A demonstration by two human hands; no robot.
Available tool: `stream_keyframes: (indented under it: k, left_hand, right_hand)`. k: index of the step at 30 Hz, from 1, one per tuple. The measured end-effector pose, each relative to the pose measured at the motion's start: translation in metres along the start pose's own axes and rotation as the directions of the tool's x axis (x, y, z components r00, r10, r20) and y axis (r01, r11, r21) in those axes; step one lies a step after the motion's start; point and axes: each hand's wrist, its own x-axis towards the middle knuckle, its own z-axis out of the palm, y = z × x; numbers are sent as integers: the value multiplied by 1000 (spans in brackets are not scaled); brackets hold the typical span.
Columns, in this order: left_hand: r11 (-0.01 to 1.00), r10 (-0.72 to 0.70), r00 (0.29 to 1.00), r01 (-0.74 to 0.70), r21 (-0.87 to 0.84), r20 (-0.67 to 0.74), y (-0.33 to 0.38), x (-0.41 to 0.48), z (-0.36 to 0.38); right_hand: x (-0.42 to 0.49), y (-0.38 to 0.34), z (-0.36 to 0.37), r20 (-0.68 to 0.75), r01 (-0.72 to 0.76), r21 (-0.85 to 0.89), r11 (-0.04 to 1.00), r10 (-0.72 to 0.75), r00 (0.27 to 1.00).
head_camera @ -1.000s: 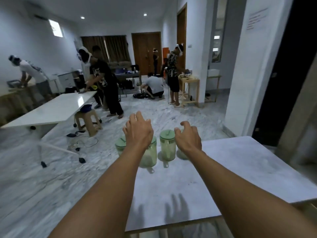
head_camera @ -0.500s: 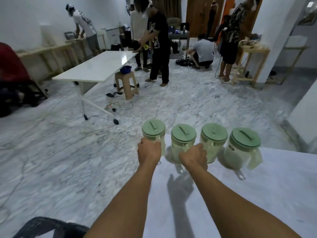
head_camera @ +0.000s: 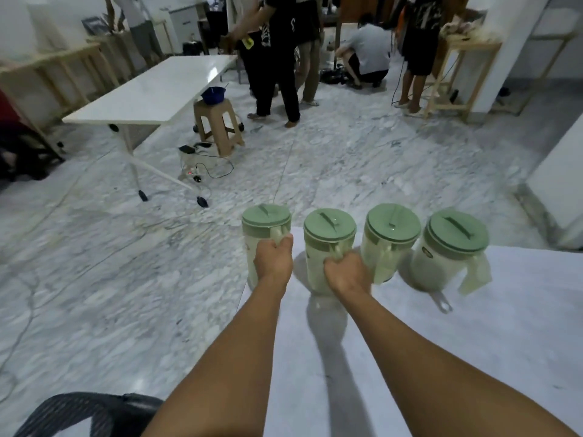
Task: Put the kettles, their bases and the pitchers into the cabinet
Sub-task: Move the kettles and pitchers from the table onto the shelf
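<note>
So, four clear pitchers with green lids stood in a row along the far edge of the white table (head_camera: 473, 357), all upright as far as the blur allowed. The left hand (head_camera: 273, 259) was closed in a fist around the handle of the leftmost pitcher (head_camera: 266, 227), which sat right at the table's corner; whether it was touching the tabletop couldn't be told. The right hand (head_camera: 347, 275) was curled tight around the handle of the second pitcher (head_camera: 329, 234), just beside the first. The third pitcher (head_camera: 390, 238) stood next to that hand, nobody holding it, and the fourth pitcher (head_camera: 449, 247) was at the right end with its handle pointing toward the camera and to the right. Out on the marble floor there was a tan stool (head_camera: 217, 121) with a blue bowl (head_camera: 214, 94) on top, beside a long white table (head_camera: 151, 93), well apart from the pitchers.
</note>
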Motion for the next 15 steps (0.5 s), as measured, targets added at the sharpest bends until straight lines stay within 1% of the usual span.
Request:
stream_keyframes:
  k: [4, 7, 10, 12, 15]
  left_hand:
    - [995, 32, 997, -25, -95, 75, 16, -16, -22]
    - [984, 112, 990, -99, -146, 80, 42, -34, -43]
    - [963, 196, 976, -173, -207, 97, 73, -64, -65]
    - [942, 266, 958, -235, -240, 106, 90, -88, -75]
    - [909, 369, 905, -304, -285, 210, 110, -133, -80]
  right_hand:
    - [-22, -21, -16, -59, 16, 63, 998, -12, 998]
    - [-49, -41, -40, -182, 37, 163, 986, -7, 983]
    - [-88, -57, -72, -325, 97, 272, 957, -4, 946]
    - [-117, -63, -96, -408, 135, 312, 940, 4, 913]
    - [-167, -55, -139, -535, 181, 344, 921, 34, 844]
